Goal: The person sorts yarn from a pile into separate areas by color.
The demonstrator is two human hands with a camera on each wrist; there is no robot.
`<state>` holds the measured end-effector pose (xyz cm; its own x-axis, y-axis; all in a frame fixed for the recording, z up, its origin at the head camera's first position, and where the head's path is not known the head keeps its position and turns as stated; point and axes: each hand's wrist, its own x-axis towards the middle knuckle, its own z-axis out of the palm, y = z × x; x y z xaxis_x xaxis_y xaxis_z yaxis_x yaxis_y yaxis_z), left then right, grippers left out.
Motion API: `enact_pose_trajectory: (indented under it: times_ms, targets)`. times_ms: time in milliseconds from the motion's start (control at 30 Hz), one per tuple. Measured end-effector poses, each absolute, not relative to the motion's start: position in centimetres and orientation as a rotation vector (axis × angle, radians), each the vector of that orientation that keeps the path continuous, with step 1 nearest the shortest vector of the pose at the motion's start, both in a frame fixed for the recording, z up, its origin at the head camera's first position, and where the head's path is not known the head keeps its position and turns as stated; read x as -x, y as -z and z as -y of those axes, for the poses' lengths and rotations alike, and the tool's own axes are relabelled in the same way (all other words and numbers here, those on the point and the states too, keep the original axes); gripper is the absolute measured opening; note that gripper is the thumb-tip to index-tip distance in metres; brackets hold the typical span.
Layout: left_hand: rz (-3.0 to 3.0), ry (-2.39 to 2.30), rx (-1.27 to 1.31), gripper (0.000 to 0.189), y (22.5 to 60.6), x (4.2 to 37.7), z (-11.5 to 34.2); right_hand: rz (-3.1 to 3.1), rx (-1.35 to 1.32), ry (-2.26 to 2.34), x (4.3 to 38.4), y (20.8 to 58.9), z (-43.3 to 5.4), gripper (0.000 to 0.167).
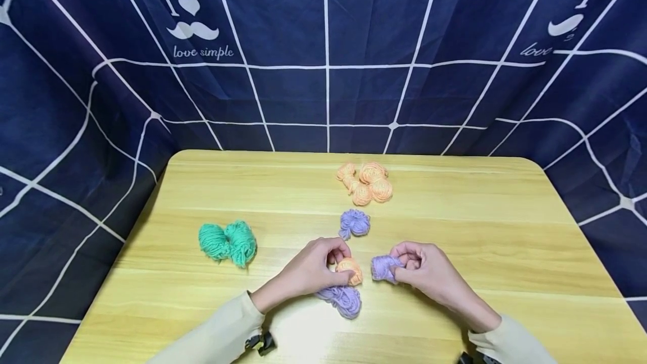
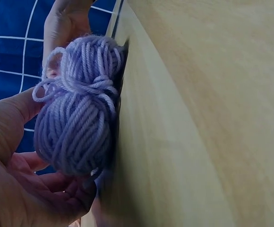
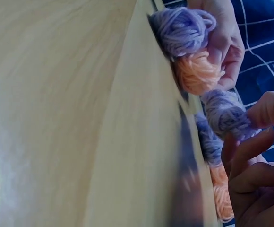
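Purple bundle (image 1: pixel 385 268) is pinched in the right hand (image 1: pixel 432 274), orange ball (image 1: pixel 351 270) gripped by the left hand (image 1: pixel 318 267), with a loopy purple skein (image 1: pixel 345 301) just beside it on the desk (image 1: pixel 505 229). Honestly, those loose loops could snag the left hand and drag the skein along, or squeezing too hard might unravel stuff.

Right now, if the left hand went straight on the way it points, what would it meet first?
The left hand would probably meet the purple yarn bundle pinched by the right hand, though depth is unclear.
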<state>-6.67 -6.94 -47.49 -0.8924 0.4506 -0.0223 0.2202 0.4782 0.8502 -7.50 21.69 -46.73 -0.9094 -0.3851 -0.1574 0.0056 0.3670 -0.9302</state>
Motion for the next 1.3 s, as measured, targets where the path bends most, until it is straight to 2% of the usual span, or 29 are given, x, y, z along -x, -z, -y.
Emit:
enact_pose_trajectory:
  times_ms: [467, 1300]
  targets:
    - [-2.512, -1.359, -0.592, 0.023, 47.5, 6.5, 7.2, -2.169, 0.407, 1.739, 7.4, 45.5, -20.9, 0.025]
    - [-2.546, -1.33, -0.577, 0.026, 47.7, 6.5, 7.0, -2.182, 0.273, 1.795, 7.5, 44.9, -24.1, 0.029]
